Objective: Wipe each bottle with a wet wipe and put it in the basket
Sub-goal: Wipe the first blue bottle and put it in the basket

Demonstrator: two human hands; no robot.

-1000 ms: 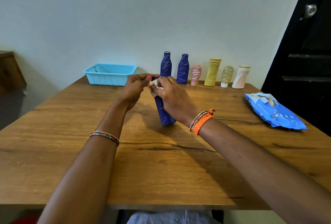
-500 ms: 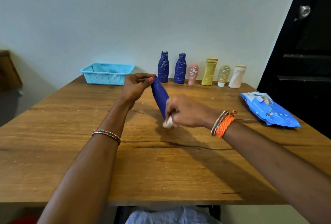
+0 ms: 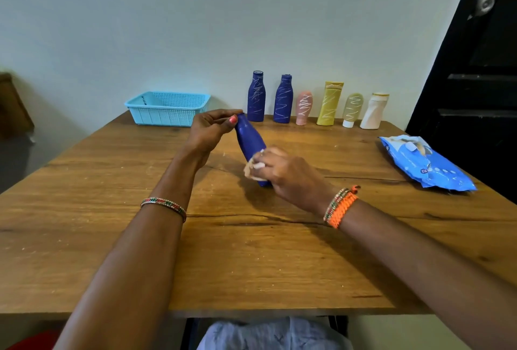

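Note:
A dark blue bottle (image 3: 249, 139) leans to the left on the wooden table (image 3: 112, 238), its base on the wood. My left hand (image 3: 208, 131) pinches its neck at the top. My right hand (image 3: 285, 173) grips a crumpled wet wipe (image 3: 251, 170) against the bottle's lower body, hiding part of it. A light blue basket (image 3: 167, 109) stands at the back left of the table. Along the wall stand two blue bottles (image 3: 256, 96) (image 3: 283, 99), a pink one (image 3: 304, 108), a yellow tube (image 3: 330, 103), a pale green one (image 3: 352, 109) and a white one (image 3: 375, 110), all with scribble marks.
A blue pack of wet wipes (image 3: 425, 165) lies at the table's right edge. A dark door (image 3: 475, 70) stands behind it on the right. A brown piece of furniture (image 3: 14, 103) is at the far left beyond the table.
My right hand slid the wipe from the bottle's neck down to its lower body. The bottle stays tilted, my left hand still pinching its top.

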